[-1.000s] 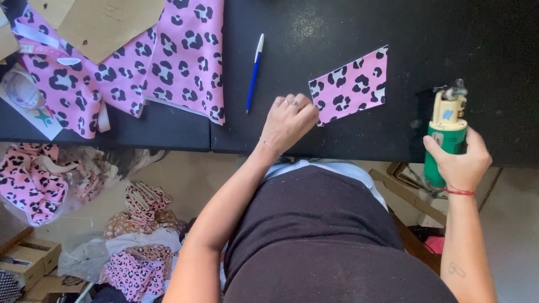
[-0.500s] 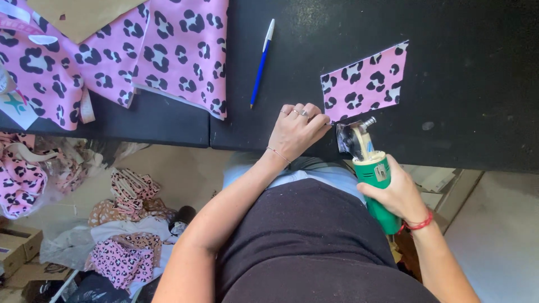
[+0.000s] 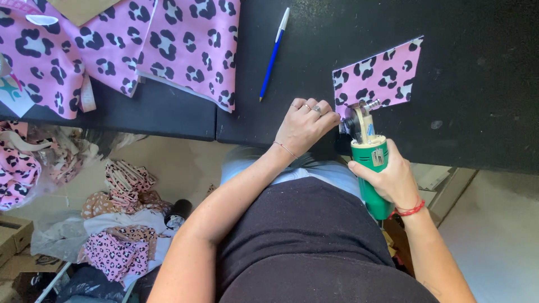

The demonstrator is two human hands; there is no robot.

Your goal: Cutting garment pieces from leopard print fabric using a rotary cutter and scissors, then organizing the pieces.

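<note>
The right hand [image 3: 393,177], clamped on the green cutter [image 3: 369,163], has brought its blade to the pink fabric piece's [image 3: 379,77] corner; the curled left hand [image 3: 306,126] pins that edge, work starting

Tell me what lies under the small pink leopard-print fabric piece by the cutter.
The black table lies under the fabric piece. The cutter head and left hand cover its near corner, hiding that spot.

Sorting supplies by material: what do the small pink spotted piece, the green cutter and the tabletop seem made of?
Pink spotted piece: apparently woven or knit fabric, matte, lying flat.
Green cutter: glossy plastic body, shiny metal head.
Tabletop: black, matte, faintly dusty; possibly laminate or painted board.
</note>
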